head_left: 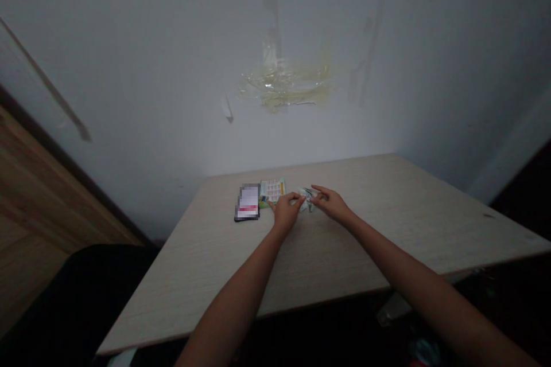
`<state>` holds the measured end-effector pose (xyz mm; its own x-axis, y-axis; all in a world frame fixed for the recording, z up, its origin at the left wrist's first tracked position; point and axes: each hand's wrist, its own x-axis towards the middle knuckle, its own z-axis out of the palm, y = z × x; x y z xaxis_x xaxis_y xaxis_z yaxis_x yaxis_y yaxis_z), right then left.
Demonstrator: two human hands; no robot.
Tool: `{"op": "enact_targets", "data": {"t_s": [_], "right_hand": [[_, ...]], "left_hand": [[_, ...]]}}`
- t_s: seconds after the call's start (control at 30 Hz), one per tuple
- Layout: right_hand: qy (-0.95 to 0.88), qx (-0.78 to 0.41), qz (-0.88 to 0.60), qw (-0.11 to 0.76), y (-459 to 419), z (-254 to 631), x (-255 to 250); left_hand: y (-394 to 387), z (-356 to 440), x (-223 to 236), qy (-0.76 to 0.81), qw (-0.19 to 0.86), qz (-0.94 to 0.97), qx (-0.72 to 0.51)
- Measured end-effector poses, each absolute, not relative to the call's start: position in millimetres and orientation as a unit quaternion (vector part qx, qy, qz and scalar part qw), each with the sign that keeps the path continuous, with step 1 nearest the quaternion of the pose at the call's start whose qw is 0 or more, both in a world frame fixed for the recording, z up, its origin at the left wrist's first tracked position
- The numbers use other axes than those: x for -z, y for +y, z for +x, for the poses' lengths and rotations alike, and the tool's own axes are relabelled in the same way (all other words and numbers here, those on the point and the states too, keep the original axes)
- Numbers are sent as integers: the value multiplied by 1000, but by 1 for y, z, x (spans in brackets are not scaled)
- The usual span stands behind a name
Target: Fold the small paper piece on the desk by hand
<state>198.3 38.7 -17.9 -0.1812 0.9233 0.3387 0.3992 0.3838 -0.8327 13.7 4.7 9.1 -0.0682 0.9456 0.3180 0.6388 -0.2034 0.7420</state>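
Observation:
My left hand (pixel 286 210) and my right hand (pixel 330 204) are close together over the table (pixel 318 264), their fingertips almost meeting. Each has thumb and fingers brought together in a pinch, and one right finger is stretched out. Around the fingertips is a small, crumpled-looking white and dark green thing (pixel 309 205); its kind is too small to tell. What exactly each pinch holds is unclear. A colourful printed booklet or packet (pixel 273 188) lies just beyond my left hand, which partly covers it.
A phone (pixel 248 202) with a blurred-out screen lies left of the printed item. Behind the table rises a pale wall (pixel 181 97) with yellowed tape (pixel 293 83) on it. A dark object (pixel 99 281) and wooden panel (pixel 38 200) stand at the left.

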Motion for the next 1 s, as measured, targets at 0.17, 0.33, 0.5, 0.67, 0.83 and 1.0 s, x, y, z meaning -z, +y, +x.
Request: {"op": "enact_targets", "data": {"t_s": [0.17, 0.33, 0.5, 0.67, 0.83, 1.0], "right_hand": [[-723, -306, -445, 431, 39, 197, 18], [-737, -292, -441, 421, 39, 197, 17], [-741, -303, -428, 419, 38, 197, 17], [-753, -297, -416, 414, 35, 196, 13], [-757, -260, -444, 403, 30, 195, 7], [-766, -237, -444, 400, 31, 197, 9]], "left_hand": [[4, 13, -11, 608, 189, 652, -411], [3, 12, -10, 597, 186, 658, -419], [4, 11, -9, 604, 174, 661, -410], [4, 11, -10, 611, 167, 661, -403], [4, 11, -8, 606, 162, 670, -397], [6, 11, -6, 603, 158, 676, -393]]}}
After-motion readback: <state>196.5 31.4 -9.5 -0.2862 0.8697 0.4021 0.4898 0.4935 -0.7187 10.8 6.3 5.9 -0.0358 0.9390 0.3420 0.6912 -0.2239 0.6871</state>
